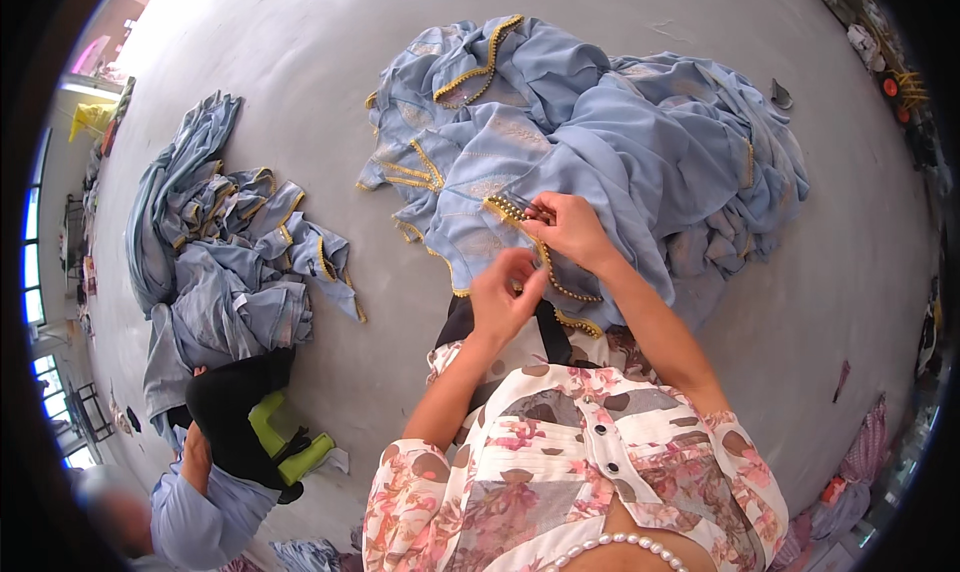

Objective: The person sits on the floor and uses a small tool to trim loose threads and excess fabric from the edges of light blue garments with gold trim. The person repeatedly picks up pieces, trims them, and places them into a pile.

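A large heap of light blue garments (640, 142) with yellow-gold trim and pale embroidered patches lies on the grey floor before me. My right hand (572, 234) pinches the beaded, gold-trimmed edge of one blue garment (480, 187) between thumb and fingers. Just below and to the left, my left hand (507, 292) is closed, its fingers curled close to the trim (553, 274). Whatever it may hold is too small to make out. Part of the garment hangs down over my lap, its trimmed edge curving below my right wrist.
At left, a second pile of blue trimmed garments (225, 242) lies beside a seated person (215, 502) in a blue top and dark trousers. A lime-green seat (290, 442) is next to that person. A small grey object (781, 95) lies right of the heap. Pinkish cloth (860, 462) sits far right.
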Tool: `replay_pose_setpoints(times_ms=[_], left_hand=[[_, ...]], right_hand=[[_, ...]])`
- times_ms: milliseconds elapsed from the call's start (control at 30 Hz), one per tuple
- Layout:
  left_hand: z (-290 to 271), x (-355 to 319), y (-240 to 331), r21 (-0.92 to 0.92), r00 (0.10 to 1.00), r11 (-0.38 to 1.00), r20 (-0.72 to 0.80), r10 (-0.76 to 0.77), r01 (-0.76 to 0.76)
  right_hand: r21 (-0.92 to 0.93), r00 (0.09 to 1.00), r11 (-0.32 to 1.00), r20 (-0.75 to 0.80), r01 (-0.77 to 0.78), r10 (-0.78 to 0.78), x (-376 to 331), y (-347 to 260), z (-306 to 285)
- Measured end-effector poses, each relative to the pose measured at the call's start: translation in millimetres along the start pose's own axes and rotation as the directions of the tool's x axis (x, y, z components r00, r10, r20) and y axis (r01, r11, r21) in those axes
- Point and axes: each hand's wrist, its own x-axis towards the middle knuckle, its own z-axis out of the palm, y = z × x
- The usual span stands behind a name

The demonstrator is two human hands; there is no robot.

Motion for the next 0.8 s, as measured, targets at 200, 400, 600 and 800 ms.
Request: replay_pose_setpoints(times_ms=[200, 400, 600, 800], left_hand=[[-14, 35, 0, -0.352, 0.984, 0.933, -0.177, 0.012, -0.074], [-16, 34, 17, -0.622, 0.995, 0.782, -0.097, -0.019, -0.046], [-6, 42, 16, -0.178, 0.918, 0.943, -0.335, 0.210, -0.281], [-5, 43, 18, -0.564, 0.956, 0.793, -0.283, 0.078, -0.232]], right_hand=[[0.298, 0.994, 0.951, 0.087, -0.083, 0.060, -20, -26, -2], [0.400, 0.996, 0.917, -0.083, 0.001, 0.035, -40, -36, -8], [-0.067, 0.960, 0.972, -0.160, 0.224, -0.232, -59, -54, -20], [-0.344, 0.827, 0.810, -0.142, 0.474, -0.544, -62, -46, -21]])
